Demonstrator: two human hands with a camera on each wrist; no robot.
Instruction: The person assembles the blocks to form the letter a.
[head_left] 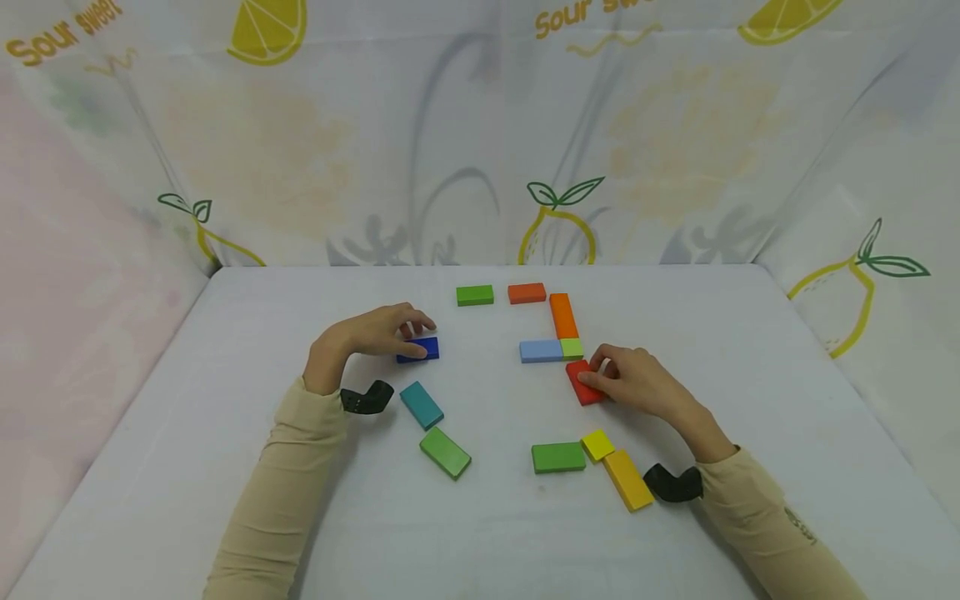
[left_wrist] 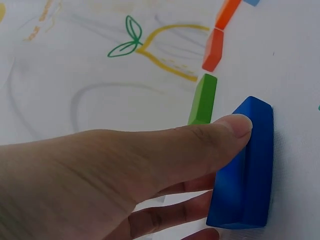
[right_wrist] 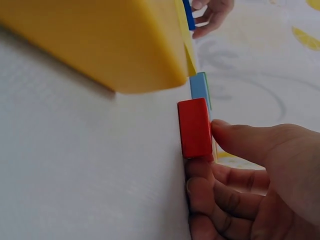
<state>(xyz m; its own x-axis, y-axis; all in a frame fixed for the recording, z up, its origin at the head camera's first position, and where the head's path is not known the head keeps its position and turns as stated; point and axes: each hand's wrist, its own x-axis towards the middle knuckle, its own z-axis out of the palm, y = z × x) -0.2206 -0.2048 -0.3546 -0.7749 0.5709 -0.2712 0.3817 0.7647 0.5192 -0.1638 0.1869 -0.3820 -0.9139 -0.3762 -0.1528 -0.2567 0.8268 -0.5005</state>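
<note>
My left hand (head_left: 382,329) is at a dark blue block (head_left: 417,350) on the left of the white table. In the left wrist view its thumb lies on the upper edge of the blue block (left_wrist: 260,165), with the other fingers partly hidden behind it. On the right, my right hand (head_left: 637,379) holds a red block (head_left: 585,383) lying flat, thumb on top and fingers at its side. The right wrist view shows the red block (right_wrist: 195,127) end-on between thumb and curled fingers. Just beyond it are a small lime block (head_left: 572,349) and a light blue block (head_left: 541,352).
Green (head_left: 475,296), red-orange (head_left: 527,292) and orange (head_left: 563,316) blocks lie at the back. Nearer on the left are teal (head_left: 422,406) and light green (head_left: 446,452) blocks. Front right hold green (head_left: 558,457), small yellow (head_left: 597,445) and amber (head_left: 628,481) blocks.
</note>
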